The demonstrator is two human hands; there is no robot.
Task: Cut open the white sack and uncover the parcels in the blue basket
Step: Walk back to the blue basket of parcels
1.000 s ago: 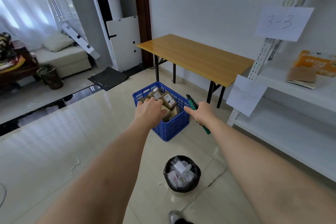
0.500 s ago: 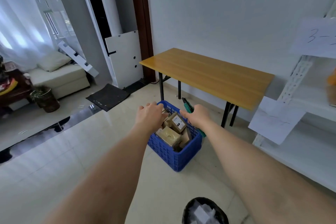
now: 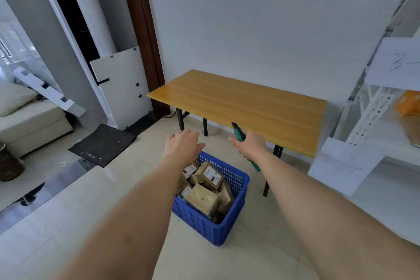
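Observation:
A blue basket (image 3: 228, 227) stands on the tiled floor below my arms, filled with several brown parcels (image 3: 202, 198) that lie uncovered. No white sack is in view. My left hand (image 3: 183, 146) hovers above the basket's far left corner, fingers loosely apart, holding nothing. My right hand (image 3: 251, 146) is stretched out beyond the basket's far right side and grips a green and black utility knife (image 3: 238, 133), whose tip points away from me toward the table edge.
A wooden table (image 3: 241, 107) on black legs stands against the wall just past the basket. White metal shelving (image 3: 375, 107) with paper labels fills the right side. A dark mat (image 3: 102, 143), a white board and a sofa lie to the left.
The view tilted up; the black bin dropped out of sight. Both hands rose from the basket's rim to above and beyond it. The knife stays in my right hand.

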